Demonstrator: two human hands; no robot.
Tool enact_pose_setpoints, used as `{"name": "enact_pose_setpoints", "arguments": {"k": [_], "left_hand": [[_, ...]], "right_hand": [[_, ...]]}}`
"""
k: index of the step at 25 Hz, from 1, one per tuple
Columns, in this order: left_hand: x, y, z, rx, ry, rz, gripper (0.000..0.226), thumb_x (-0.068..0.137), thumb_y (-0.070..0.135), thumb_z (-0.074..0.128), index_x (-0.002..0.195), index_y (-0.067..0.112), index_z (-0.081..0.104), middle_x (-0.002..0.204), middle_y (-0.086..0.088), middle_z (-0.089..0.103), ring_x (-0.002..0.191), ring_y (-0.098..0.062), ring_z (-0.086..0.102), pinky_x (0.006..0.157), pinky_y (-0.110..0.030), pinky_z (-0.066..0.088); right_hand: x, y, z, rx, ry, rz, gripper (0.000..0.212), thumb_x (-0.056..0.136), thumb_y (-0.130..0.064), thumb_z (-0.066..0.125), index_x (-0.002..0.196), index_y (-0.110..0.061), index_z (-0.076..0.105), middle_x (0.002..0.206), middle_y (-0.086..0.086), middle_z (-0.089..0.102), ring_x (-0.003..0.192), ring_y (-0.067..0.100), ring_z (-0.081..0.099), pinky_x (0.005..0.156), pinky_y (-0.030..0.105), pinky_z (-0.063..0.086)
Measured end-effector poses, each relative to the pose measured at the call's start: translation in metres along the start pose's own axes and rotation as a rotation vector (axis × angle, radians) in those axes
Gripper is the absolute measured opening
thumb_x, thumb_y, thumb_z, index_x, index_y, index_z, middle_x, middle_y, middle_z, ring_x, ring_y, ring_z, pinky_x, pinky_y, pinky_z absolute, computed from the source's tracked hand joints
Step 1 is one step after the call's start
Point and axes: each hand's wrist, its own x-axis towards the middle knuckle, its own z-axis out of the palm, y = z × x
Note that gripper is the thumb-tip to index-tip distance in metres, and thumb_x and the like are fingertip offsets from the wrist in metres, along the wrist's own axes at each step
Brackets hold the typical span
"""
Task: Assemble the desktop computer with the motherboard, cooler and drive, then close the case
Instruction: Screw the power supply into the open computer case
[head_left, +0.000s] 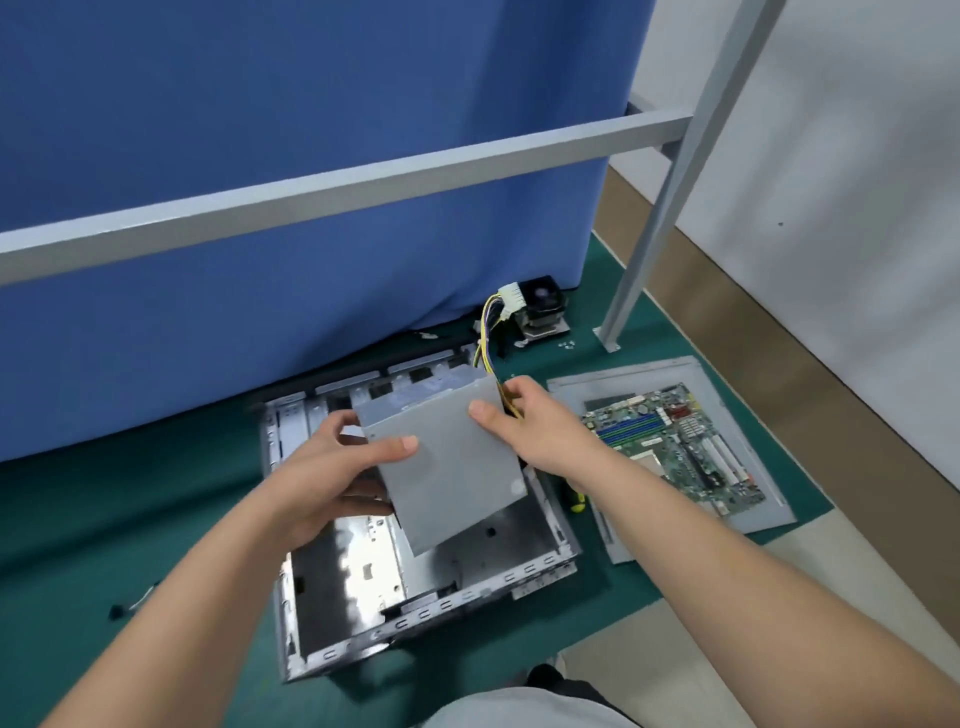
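Desktop computer case (363, 582), an open grey sheet-metal shell, lies flat on the green mat (130, 499) directly below your hands in the head view. You hold a grey rectangular metal box (447, 467), tilted, above the case's far half. Your left hand (332, 478) grips the box's left edge, thumb on its top face and fingers curled beneath. Your right hand (535, 421) grips the box's far right corner, thumb on top, fingers wrapped round the side where a bundle of yellow, black and purple wires (491, 332) leaves the box. That bundle rises beyond the case and ends in a white plastic connector (511, 297).

Right of the case, the green motherboard (680, 447) lies on a flat grey metal panel (748, 522), well apart from your hands. Beyond the case's far right corner, the black-fanned cooler with its metal base (543, 312) stands on the mat, just beside the connector. A yellow and black tool handle (575, 500) shows between the case and the panel, under your right forearm. Behind the case hangs a blue cloth screen (311, 130), crossed by a grey metal frame bar (337, 187).
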Motion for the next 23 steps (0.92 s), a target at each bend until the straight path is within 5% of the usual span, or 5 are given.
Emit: {"name": "enact_pose_setpoints", "arguments": {"k": [4, 8, 12, 17, 23], "left_hand": [[-0.012, -0.038, -0.033, 0.07, 0.106, 0.039, 0.094, 0.044, 0.038, 0.104, 0.123, 0.034, 0.053, 0.11, -0.001, 0.077, 0.095, -0.027, 0.077, 0.084, -0.049, 0.062], [-0.006, -0.081, -0.036, 0.224, 0.197, 0.117, 0.097, 0.041, 0.041, 0.1, 0.124, 0.04, 0.049, 0.115, 0.014, 0.068, 0.104, -0.009, 0.069, 0.087, -0.035, 0.059], [0.007, -0.115, -0.027, 0.281, 0.224, 0.16, 0.1, 0.057, 0.026, 0.1, 0.134, 0.037, 0.037, 0.131, 0.015, 0.057, 0.121, -0.008, 0.055, 0.076, -0.012, 0.051], [0.019, -0.146, -0.015, 0.257, 0.302, 0.155, 0.102, 0.067, 0.013, 0.095, 0.14, 0.033, 0.027, 0.135, 0.013, 0.046, 0.127, -0.013, 0.048, 0.101, -0.034, 0.047], [0.021, -0.171, -0.005, 0.104, 0.354, 0.113, 0.093, 0.074, 0.003, 0.089, 0.132, 0.034, 0.022, 0.137, 0.004, 0.048, 0.128, -0.014, 0.049, 0.083, -0.011, 0.042]], "right_hand": [[0.009, -0.006, 0.047, -0.067, -0.177, 0.044, 0.087, 0.084, -0.088, 0.033, 0.145, -0.026, 0.045, 0.133, -0.007, 0.059, 0.123, 0.017, 0.055, 0.1, 0.037, 0.044], [0.019, 0.015, 0.079, -0.043, -0.188, 0.207, 0.057, 0.094, -0.076, 0.037, 0.114, -0.025, 0.051, 0.11, -0.005, 0.055, 0.113, 0.022, 0.052, 0.09, 0.035, 0.037], [0.025, 0.035, 0.096, -0.018, -0.167, 0.257, 0.043, 0.096, -0.069, 0.045, 0.078, -0.035, 0.025, 0.08, -0.01, 0.035, 0.089, 0.018, 0.043, 0.086, 0.036, 0.037], [0.03, 0.049, 0.11, 0.054, -0.109, 0.246, 0.046, 0.093, -0.063, 0.059, 0.085, -0.02, 0.045, 0.083, 0.0, 0.05, 0.084, 0.022, 0.053, 0.077, 0.036, 0.043], [0.032, 0.053, 0.122, 0.11, 0.083, 0.252, 0.052, 0.09, -0.059, 0.067, 0.065, -0.02, 0.043, 0.058, -0.004, 0.05, 0.058, 0.016, 0.05, 0.06, 0.031, 0.037]]}}
